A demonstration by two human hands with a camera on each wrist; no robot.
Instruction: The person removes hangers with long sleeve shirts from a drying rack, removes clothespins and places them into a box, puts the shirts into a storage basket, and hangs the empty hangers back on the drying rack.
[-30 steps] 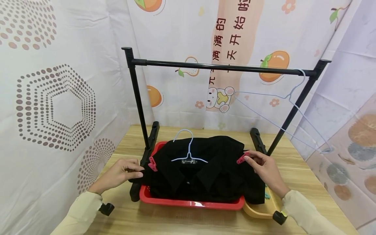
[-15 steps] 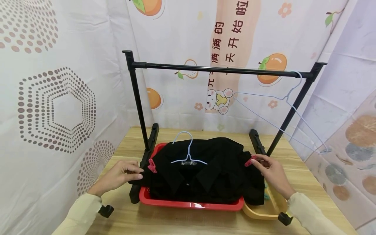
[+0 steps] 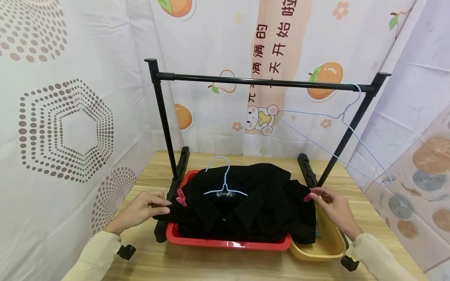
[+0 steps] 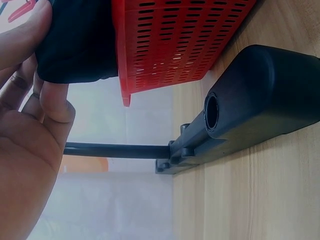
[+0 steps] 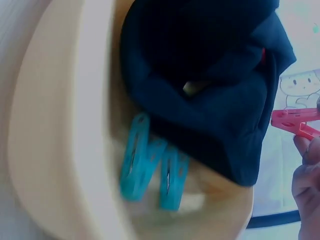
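Note:
A black collared shirt [image 3: 270, 195] lies over the red basket [image 3: 228, 244], its right part hanging over a yellow basin [image 3: 316, 255]. A light blue wire hanger [image 3: 225, 187] sits inside its collar, hook upward. My left hand [image 3: 140, 210] pinches the shirt's cloth at the left end, beside a pink clothespin [image 3: 181, 198] on the shirt. Between my right thumb and fingers is another pink clothespin [image 5: 295, 117], beside the shirt's right edge; my right hand [image 3: 335, 208] is above the basin. In the right wrist view, teal clothespins [image 5: 172, 180] lie in the basin, partly under the cloth.
A black rack stands behind, its crossbar [image 3: 239, 80] running left to right. From its right end hangs a second light blue hanger [image 3: 343, 116]. The rack's black foot [image 4: 260, 95] rests on the wooden table [image 3: 211, 269] by the basket. Patterned curtains surround the table.
My right hand has moved right with the pink clothespin, from over the shirt to its right edge. The left hand stays at the shirt's left end.

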